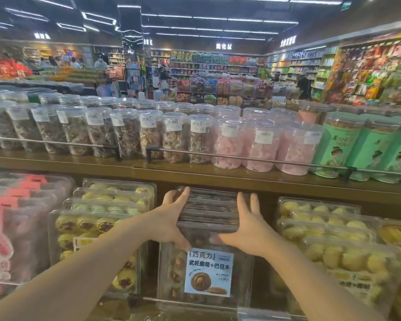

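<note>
A shopper's bare forearms reach into the lower shelf of a supermarket snack display. Nearest the camera, a thin metal guard rail (pixel 195 302) fronts a clear plastic box with a blue-and-white chocolate cookie label (pixel 207 272), which stands on its edge.

Just above and behind it, both hands hold a clear rectangular plastic box of dark brown cookies (pixel 208 210). It sits in the middle bay under the brown wooden shelf board (pixel 218 179). The left grip (pixel 171 218) clasps the box's left end, fingers hooked over the top corner and thumb beneath. The right grip (pixel 248 225) presses straight fingers flat against the right end, thumb stretched along the lower edge.

Clear boxes of yellow pastries (pixel 333 249) flank the bay on both sides. Above the board are rows of clear round jars of brown snacks (pixel 125 133), then jars of pink sweets (pixel 262 142) and green printed tubs (pixel 368 149), with stocked aisles (pixel 218 63) beyond.

The step in hand looks like handling one box at the stack, though whether it is going in or coming out cannot be told. The next move likely calls for even pressure from both ends and a level path that clears the board above and the labelled box below.
</note>
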Motion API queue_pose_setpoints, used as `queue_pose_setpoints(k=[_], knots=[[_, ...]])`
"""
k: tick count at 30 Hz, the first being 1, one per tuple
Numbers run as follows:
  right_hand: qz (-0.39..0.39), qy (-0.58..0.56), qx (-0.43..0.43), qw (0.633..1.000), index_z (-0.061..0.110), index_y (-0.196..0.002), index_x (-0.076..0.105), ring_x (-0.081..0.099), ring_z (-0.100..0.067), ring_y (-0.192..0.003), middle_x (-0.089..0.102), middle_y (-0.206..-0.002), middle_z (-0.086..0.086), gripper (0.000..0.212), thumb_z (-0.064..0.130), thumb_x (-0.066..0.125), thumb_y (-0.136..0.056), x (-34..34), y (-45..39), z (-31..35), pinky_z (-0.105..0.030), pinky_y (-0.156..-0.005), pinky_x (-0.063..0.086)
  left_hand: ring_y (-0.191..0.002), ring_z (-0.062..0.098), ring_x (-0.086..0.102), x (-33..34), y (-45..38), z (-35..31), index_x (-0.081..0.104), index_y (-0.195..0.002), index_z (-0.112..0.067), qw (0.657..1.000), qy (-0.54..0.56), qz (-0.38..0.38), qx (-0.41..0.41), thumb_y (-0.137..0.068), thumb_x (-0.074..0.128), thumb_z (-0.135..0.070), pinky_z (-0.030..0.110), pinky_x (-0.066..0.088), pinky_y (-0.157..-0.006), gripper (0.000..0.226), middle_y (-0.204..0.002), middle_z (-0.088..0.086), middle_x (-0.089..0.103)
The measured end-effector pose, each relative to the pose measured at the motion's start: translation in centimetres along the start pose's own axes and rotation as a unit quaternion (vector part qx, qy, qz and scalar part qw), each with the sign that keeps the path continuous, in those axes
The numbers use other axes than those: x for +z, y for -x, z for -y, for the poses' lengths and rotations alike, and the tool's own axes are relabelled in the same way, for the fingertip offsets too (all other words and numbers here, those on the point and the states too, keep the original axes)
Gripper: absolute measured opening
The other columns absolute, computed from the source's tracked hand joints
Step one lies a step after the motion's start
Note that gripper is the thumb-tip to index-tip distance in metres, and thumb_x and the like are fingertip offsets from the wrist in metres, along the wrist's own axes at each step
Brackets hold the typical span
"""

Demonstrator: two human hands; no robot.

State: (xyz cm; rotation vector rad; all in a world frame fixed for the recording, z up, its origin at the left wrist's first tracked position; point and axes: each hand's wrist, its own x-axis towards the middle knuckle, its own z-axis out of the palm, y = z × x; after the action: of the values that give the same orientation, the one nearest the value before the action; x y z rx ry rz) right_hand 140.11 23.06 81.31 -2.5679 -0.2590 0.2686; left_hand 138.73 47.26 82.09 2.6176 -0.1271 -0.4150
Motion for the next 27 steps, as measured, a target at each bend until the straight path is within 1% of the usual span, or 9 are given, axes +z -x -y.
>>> queue_pose_setpoints(k=[5,8,10,13,16,19,21,24,27], knots=[[-0.011,0.003,-0.012,1.0,0.033,-0.156,-0.023,0.001,-0.024,-0.156,-0.039,-0.159,0.007,0.151,0.078,0.08,-0.056,0.3,-0.1,-0.3,-0.042,-0.123,0.027,-0.155,0.031,0.013,0.3,0.0,-0.1,-0.029,-0.153,-0.042,1.0,0.0,-0.013,-0.007,-0.063,0.096,-0.04,0.046,0.027,-0.124,0.155,-0.164,-0.01,-0.023],[-0.003,0.024,-0.008,1.0,0.031,-0.156,-0.023,-0.008,-0.025,-0.156,-0.038,-0.16,0.003,0.152,0.081,0.078,-0.054,-0.1,0.4,0.1,-0.046,-0.124,0.025,-0.157,0.034,0.006,0.3,1.2,-1.6,-0.029,-0.155,-0.039,0.999,-0.016,-0.023,-0.039,-0.066,0.095,-0.038,0.049,0.024,-0.125,0.153,-0.164,-0.001,-0.033],[-0.001,0.051,-0.01,0.999,0.028,-0.156,-0.024,-0.015,-0.025,-0.155,-0.036,-0.161,0.0,0.152,0.083,0.076,-0.055,-0.5,1.1,0.5,-0.046,-0.124,0.022,-0.158,0.033,0.0,0.6,2.8,-2.9,-0.026,-0.157,-0.034,0.996,-0.053,-0.054,-0.05,-0.07,0.092,-0.038,0.049,0.021,-0.125,0.147,-0.163,0.001,-0.038],[-0.006,0.101,-0.029,0.994,0.024,-0.157,-0.022,-0.02,-0.022,-0.154,-0.035,-0.162,0.0,0.144,0.079,0.074,-0.065,-1.6,2.8,0.9,-0.043,-0.123,0.018,-0.158,0.03,-0.005,1.7,6.1,-4.5,-0.019,-0.16,-0.034,0.989,-0.086,-0.112,-0.036,-0.081,0.085,-0.033,0.049,0.022,-0.126,0.131,-0.166,0.0,-0.031],[-0.016,0.138,-0.053,0.989,0.024,-0.16,-0.016,-0.018,-0.022,-0.154,-0.027,-0.165,-0.001,0.132,0.077,0.068,-0.073,-3.0,6.1,0.6,-0.044,-0.124,0.014,-0.158,0.032,0.001,2.7,9.4,-5.0,-0.013,-0.16,-0.041,0.988,-0.09,-0.125,-0.024,-0.085,0.081,-0.031,0.047,0.031,-0.122,0.121,-0.168,-0.001,-0.025],[-0.028,0.169,-0.059,0.984,0.024,-0.161,-0.01,-0.013,-0.021,-0.155,-0.018,-0.168,0.0,0.138,0.09,0.06,-0.062,-4.7,10.3,0.0,-0.045,-0.124,0.013,-0.157,0.036,0.007,2.9,12.7,-5.3,-0.006,-0.158,-0.049,0.988,-0.076,-0.131,-0.026,-0.081,0.083,-0.033,0.052,0.03,-0.121,0.119,-0.17,0.003,-0.015],[-0.03,0.175,-0.051,0.983,0.024,-0.162,-0.006,-0.01,-0.021,-0.156,-0.015,-0.168,0.001,0.139,0.092,0.059,-0.06,-5.9,12.9,-0.6,-0.044,-0.124,0.013,-0.155,0.035,0.015,2.8,14.7,-5.7,0.0,-0.159,-0.047,0.988,-0.085,-0.13,-0.026,-0.081,0.083,-0.038,0.054,0.03,-0.121,0.114,-0.171,0.004,-0.002],[-0.049,0.176,-0.045,0.982,0.026,-0.162,0.0,-0.002,-0.02,-0.156,-0.009,-0.17,0.002,0.133,0.088,0.063,-0.063,-7.3,16.8,-1.6,-0.044,-0.124,0.018,-0.145,0.027,0.034,2.3,17.0,-6.8,0.007,-0.162,-0.038,0.986,-0.106,-0.129,-0.004,-0.08,0.081,-0.047,0.048,0.04,-0.116,0.11,-0.165,0.002,0.019],[-0.074,0.181,-0.028,0.98,0.031,-0.162,0.005,0.009,-0.019,-0.156,-0.002,-0.17,0.005,0.125,0.084,0.065,-0.066,-8.1,20.6,-3.0,-0.045,-0.122,0.026,-0.141,0.023,0.043,2.1,18.4,-8.0,0.009,-0.162,-0.035,0.985,-0.116,-0.125,0.02,-0.081,0.079,-0.049,0.046,0.044,-0.113,0.108,-0.166,-0.002,0.023]])
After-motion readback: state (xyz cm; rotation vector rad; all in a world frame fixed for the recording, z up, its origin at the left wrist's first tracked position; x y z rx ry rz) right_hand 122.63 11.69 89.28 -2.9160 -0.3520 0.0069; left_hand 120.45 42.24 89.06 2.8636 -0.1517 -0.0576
